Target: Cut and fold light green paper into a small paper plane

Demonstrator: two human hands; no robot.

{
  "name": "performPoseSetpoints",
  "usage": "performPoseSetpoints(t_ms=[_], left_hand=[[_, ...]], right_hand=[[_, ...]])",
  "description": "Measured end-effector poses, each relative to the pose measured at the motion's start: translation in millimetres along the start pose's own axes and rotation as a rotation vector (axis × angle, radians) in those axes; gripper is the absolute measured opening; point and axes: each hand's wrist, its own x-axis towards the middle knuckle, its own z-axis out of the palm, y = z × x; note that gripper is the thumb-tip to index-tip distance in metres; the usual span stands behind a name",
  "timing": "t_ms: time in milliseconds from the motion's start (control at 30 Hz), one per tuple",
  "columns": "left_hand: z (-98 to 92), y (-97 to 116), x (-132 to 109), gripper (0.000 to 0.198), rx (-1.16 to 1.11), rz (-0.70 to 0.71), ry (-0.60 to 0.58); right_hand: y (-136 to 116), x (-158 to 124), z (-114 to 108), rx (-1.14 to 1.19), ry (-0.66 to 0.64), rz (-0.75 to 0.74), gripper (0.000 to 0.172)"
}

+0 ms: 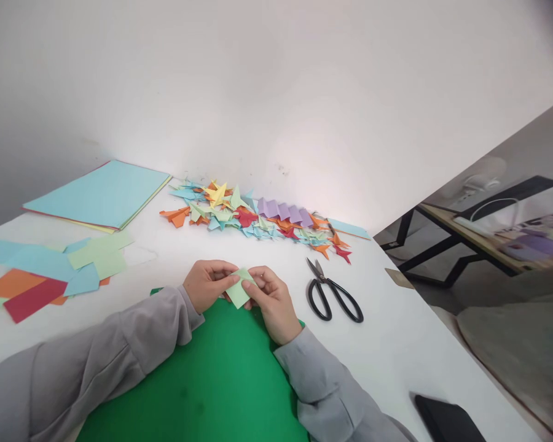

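Observation:
A small folded piece of light green paper (pixel 239 297) is pinched between my two hands, just over the far end of the green mat (pixel 212 368). My left hand (pixel 207 283) grips its upper left edge, thumb on top. On the right side, my right hand (pixel 273 302) holds it with the thumb pressing its face and the fingers behind. The fingers under the paper are partly hidden. To the right of my hands lie black-handled scissors (pixel 332 291), blades slightly parted and pointing away from me.
Along the wall lies a pile of folded paper figures (pixel 216 195) in several colours, with a pleated purple paper strip (pixel 283 211). Blue-topped paper sheets (pixel 101 193) are stacked back left. Cut paper pieces (pixel 37 294) lie left. A black object (pixel 447 420) sits front right.

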Motion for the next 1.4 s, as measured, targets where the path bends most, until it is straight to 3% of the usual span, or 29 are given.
performPoseSetpoints(t_ms=[200,533,867,1133,1400], left_hand=[[-0.9,-0.7,1.6,0.027,-0.074,-0.044,0.007],[-0.5,2.8,-1.9,0.028,-0.094,-0.065,-0.036],[0.1,-0.3,-0.5,0.02,-0.153,-0.09,0.06],[0.3,3.8,1.9,0.016,-0.246,-0.195,0.08],[1.4,7.6,1.7,0.011,-0.264,-0.208,0.092]], right_hand=[[1.3,0.6,-2.9,0.07,0.046,0.035,0.018],[-0.3,-0.1,-0.8,0.022,-0.01,0.025,0.019],[-1.2,0.8,0.2,0.085,0.051,0.063,0.018],[-1.4,1.5,0.0,0.123,0.101,0.091,0.018],[-2.6,0.5,2.0,0.134,0.132,0.073,0.013]])
